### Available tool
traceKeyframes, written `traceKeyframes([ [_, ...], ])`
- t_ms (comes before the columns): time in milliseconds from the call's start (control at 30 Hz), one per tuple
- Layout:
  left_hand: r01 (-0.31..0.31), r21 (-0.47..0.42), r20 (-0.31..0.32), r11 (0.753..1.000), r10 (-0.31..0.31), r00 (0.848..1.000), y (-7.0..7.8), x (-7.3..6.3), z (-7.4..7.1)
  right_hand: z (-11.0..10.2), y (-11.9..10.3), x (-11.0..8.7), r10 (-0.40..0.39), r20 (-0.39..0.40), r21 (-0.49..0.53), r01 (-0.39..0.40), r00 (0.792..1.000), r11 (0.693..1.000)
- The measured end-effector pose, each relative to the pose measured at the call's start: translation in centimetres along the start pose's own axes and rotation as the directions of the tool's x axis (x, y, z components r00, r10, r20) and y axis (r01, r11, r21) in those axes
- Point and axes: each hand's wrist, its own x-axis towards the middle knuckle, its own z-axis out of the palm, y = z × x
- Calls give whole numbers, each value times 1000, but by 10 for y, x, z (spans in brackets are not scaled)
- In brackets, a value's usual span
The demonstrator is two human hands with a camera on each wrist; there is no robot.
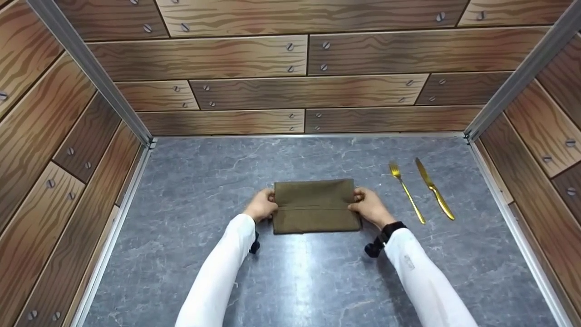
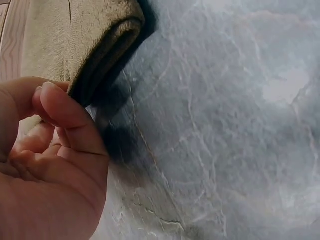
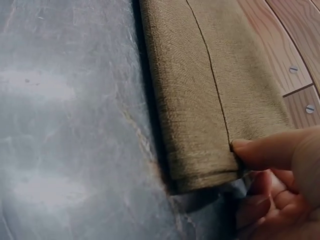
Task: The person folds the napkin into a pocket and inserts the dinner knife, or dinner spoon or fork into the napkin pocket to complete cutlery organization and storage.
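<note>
A folded olive-brown cloth [image 1: 313, 220] lies flat before me in the head view, with a seam line running across its middle. My left hand [image 1: 262, 205] pinches its left edge between thumb and fingers. At the opposite edge, my right hand [image 1: 371, 206] grips the cloth, thumb on top by the seam. In the left wrist view, several folded layers of the cloth [image 2: 105, 45] show at its end beside the fingertips. The right wrist view has the thumb pressing the cloth [image 3: 195, 100] near its corner, other fingers curled beneath.
To the right of the right hand lie a gold fork [image 1: 407, 193] and a gold knife [image 1: 433, 188] on the grey marbled table [image 1: 190, 254]. Wood-patterned panels [image 1: 254, 93] wall in the back and both sides, with metal rails [image 1: 109, 227] along the edges.
</note>
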Motion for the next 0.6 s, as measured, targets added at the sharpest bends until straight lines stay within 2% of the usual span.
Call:
traceKeyframes([
  [100, -17, -1, -7, 1000, 17, 1000, -1, 0, 0, 0, 2, -2, -32, -36, -6, 32, 999, 999],
  [233, -45, 45, -17, 998, 45, 999, -3, -2, 0, 2, 4, -5, -62, -87, -7, 62, 994, 998],
  [400, -105, 139, 18, 985, 104, 994, -7, -7, -3, 4, 6, -12, -39, -101, 59, 45, 994, 997],
  [600, -192, 159, 90, 968, 179, 980, -8, -16, -10, 2, 7, -23, -67, -112, 59, 74, 991, 996],
])
